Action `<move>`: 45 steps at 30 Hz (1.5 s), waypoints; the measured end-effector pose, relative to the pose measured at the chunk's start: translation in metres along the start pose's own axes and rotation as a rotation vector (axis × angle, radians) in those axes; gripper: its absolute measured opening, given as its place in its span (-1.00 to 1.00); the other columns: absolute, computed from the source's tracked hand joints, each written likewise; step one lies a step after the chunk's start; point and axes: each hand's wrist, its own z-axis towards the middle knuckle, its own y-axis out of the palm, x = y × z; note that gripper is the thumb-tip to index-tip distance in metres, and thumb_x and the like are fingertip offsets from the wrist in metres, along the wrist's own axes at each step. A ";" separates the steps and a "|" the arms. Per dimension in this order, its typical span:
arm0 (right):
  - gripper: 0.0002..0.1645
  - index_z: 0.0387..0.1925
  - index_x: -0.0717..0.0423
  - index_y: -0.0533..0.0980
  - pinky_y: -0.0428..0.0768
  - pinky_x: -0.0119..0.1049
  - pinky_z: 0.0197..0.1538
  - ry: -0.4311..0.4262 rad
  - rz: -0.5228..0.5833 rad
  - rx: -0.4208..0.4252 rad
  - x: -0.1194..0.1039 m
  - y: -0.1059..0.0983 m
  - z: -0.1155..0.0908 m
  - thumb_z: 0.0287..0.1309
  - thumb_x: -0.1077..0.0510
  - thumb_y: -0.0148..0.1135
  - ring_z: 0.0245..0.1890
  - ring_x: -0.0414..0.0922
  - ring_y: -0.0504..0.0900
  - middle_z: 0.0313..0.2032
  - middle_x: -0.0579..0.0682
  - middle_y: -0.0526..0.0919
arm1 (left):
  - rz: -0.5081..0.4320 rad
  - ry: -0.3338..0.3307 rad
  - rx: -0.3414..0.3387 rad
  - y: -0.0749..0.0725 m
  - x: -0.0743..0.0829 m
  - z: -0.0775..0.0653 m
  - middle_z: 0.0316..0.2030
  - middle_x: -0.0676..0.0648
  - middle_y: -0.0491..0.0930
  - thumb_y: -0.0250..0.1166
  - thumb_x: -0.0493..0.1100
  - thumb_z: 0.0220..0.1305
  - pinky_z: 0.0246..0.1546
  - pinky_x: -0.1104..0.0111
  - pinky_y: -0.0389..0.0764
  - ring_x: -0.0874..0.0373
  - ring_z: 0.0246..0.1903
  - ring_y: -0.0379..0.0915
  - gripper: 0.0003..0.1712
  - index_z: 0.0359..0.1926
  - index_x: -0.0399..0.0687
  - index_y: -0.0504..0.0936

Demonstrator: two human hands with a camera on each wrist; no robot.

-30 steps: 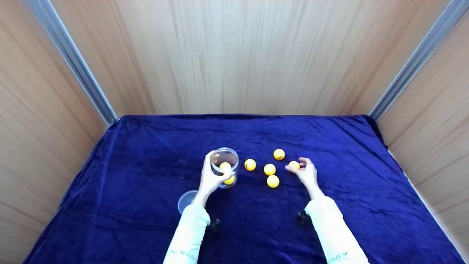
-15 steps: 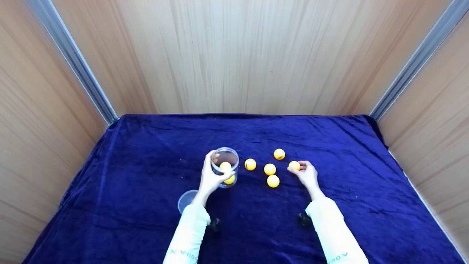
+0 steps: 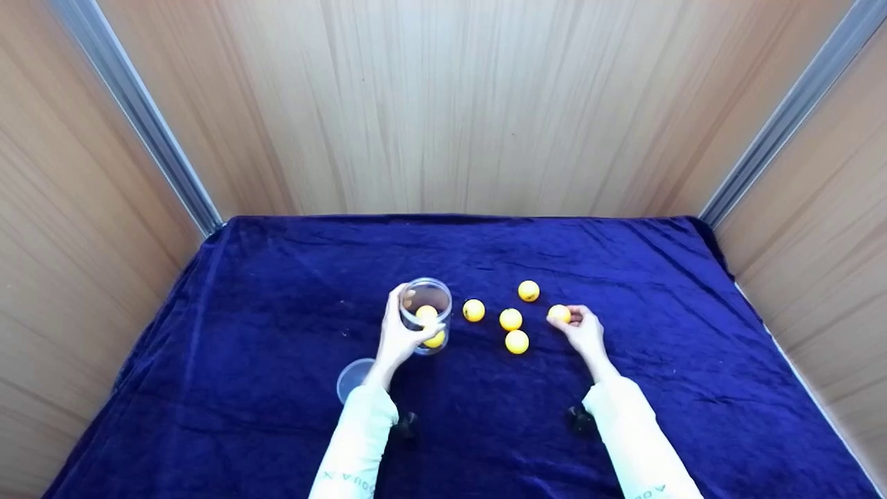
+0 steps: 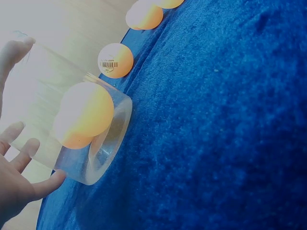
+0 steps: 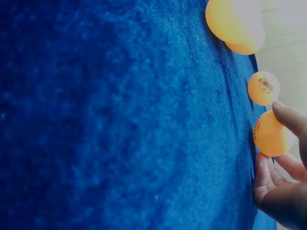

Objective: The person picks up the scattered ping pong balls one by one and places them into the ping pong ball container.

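My left hand (image 3: 402,338) grips a clear plastic jar (image 4: 79,165) around its side, thumb on one side and fingers on the other. The jar stands upright on the cloth, its mouth uncovered. Inside it lie orange table tennis balls (image 4: 88,108), at least two. To the right, my right hand (image 3: 583,331) pinches another table tennis ball (image 5: 272,134) between thumb and fingers, at or just above the cloth. Between the hands are several loose balls: one ball (image 3: 474,310) beside the jar, two touching balls (image 3: 511,319), and a ball (image 3: 529,291) farther back.
A round translucent lid (image 3: 353,380) lies left of the left forearm, partly hidden by it. Dark blue velvet cloth (image 3: 291,291) covers the table, with small wrinkles. Wood-grain panels (image 3: 443,111) enclose the back and both sides.
My right hand's fingers have closed around the ball, and hand and ball have shifted slightly right. The left hand and jar stay in place.
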 end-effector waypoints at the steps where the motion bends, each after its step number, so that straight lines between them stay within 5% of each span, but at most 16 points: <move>1: -0.49 -0.24 0.33 0.48 0.43 -0.47 -0.38 -0.002 0.004 -0.001 0.000 0.000 0.000 -0.24 0.11 0.41 -0.51 -0.24 0.47 -0.40 0.16 0.58 | 0.003 -0.002 0.000 0.000 0.001 0.000 -0.06 -0.45 0.34 0.46 -0.40 -0.34 -0.01 -0.03 0.26 -0.33 -0.06 0.25 -0.10 0.10 -0.44 0.20; 15: -0.52 -0.23 0.30 0.49 0.41 -0.52 -0.37 -0.036 0.049 -0.005 -0.001 -0.004 -0.011 -0.24 0.14 0.42 -0.48 -0.22 0.47 -0.40 0.12 0.57 | 0.033 -0.028 0.006 0.003 -0.041 0.002 -0.03 -0.21 0.40 0.52 -0.18 -0.38 0.03 0.13 0.29 -0.08 -0.03 0.30 -0.03 0.14 -0.18 0.24; 29: -0.53 -0.22 0.24 0.51 0.42 -0.51 -0.36 -0.082 0.105 -0.031 -0.017 0.001 -0.027 -0.26 0.15 0.43 -0.45 -0.17 0.50 -0.39 0.07 0.56 | -0.006 0.009 -0.002 0.000 0.003 0.000 -0.07 -0.47 0.34 0.45 -0.42 -0.35 -0.02 -0.09 0.23 -0.36 -0.07 0.24 -0.11 0.09 -0.49 0.20; 45: -0.54 -0.22 0.27 0.50 0.44 -0.43 -0.38 -0.180 0.217 -0.116 -0.064 0.014 -0.050 -0.24 0.18 0.42 -0.45 -0.19 0.49 -0.37 0.07 0.57 | -0.003 0.015 0.003 0.000 0.003 -0.001 -0.08 -0.47 0.34 0.45 -0.45 -0.36 -0.01 -0.05 0.25 -0.35 -0.08 0.25 -0.10 0.09 -0.50 0.20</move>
